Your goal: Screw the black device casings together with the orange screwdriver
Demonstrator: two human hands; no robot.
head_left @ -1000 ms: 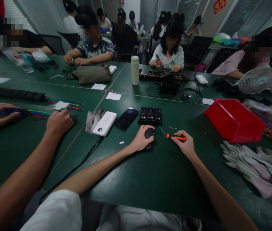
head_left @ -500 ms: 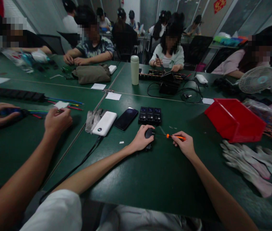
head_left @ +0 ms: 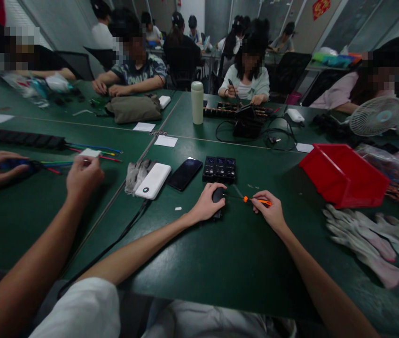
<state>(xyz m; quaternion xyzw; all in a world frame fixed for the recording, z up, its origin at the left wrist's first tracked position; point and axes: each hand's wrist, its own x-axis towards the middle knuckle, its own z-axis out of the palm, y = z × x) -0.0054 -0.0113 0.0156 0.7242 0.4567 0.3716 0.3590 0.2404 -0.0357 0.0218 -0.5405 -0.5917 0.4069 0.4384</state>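
On the green table point(head_left: 241, 263), my left hand point(head_left: 206, 201) is closed around a small black plastic part point(head_left: 217, 194); its exact kind is unclear, and my fingers cover much of it. My right hand point(head_left: 270, 209) grips an orange-handled screwdriver point(head_left: 264, 202). Its thin shaft points left toward the right side of the black part; whether the tip touches cannot be made out. Just beyond my left hand sits a black block with three sections point(head_left: 219, 169).
Left of my hands lie a dark phone point(head_left: 185, 173), a white power bank point(head_left: 153, 181) with a cable, and a grey glove point(head_left: 134, 177). To the right are a red bin point(head_left: 343, 178) and pale gloves point(head_left: 361, 239). A co-worker's hands point(head_left: 84, 174) work at far left.
My hands, the black part and the screwdriver hold nearly the same positions. The co-worker's hand at left has shifted slightly.
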